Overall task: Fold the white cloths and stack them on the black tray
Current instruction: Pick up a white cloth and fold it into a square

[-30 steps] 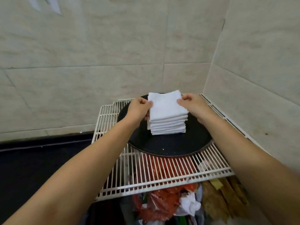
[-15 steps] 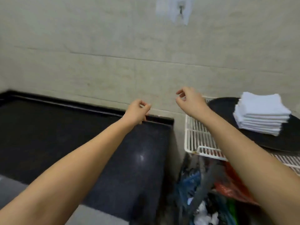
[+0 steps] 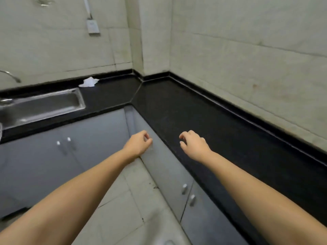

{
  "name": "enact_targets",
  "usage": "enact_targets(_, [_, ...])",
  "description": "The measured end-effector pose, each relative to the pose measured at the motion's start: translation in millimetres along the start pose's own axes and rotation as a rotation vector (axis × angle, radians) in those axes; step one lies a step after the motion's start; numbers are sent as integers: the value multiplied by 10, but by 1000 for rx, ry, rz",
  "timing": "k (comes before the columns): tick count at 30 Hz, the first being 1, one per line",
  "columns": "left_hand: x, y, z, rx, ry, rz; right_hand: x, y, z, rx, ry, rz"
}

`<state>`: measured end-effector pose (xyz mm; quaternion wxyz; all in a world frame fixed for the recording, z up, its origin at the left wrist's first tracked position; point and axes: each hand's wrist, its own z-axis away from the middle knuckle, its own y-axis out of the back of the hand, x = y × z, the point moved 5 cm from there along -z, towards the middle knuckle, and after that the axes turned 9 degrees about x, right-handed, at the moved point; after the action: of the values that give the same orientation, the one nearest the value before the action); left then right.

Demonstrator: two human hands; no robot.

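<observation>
One crumpled white cloth [image 3: 89, 82] lies on the black counter [image 3: 194, 110] by the back wall, just right of the sink. My left hand [image 3: 138, 144] hangs in the air over the grey cabinet front, fingers loosely curled, holding nothing. My right hand [image 3: 193, 144] hovers over the counter's front edge, fingers also loosely curled and empty. Both hands are far from the cloth. The black tray and the folded stack are out of view.
A steel sink [image 3: 40, 106] sits in the counter at the left, with a tap [image 3: 10, 76] above it. The L-shaped counter runs along two tiled walls. Grey cabinet doors [image 3: 74, 142] stand below, and a wall socket [image 3: 92, 26] is mounted above.
My view has swung left from the wire rack with the tray and folded stack to the counter corner. Both hands let go of the stack and now hang empty.
</observation>
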<state>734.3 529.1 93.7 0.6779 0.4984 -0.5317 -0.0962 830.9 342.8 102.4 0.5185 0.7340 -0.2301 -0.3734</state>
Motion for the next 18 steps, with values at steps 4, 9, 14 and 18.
enact_targets(4, [-833, 124, -412, -5, 31, -177, -569, -694, -564, 4, 159, 15])
enact_targets(9, [-1496, 273, -1177, 6, 83, -278, -1101, -1373, -1493, -70, 279, -34])
enact_targets(14, [-1891, 633, -2072, 67, 148, -261, -1608, -1776, -2626, -142, 349, -34])
enact_targets(18, [-2290, 881, -2688, 108, 212, -222, -1993, -2070, -3378, -191, 406, -15])
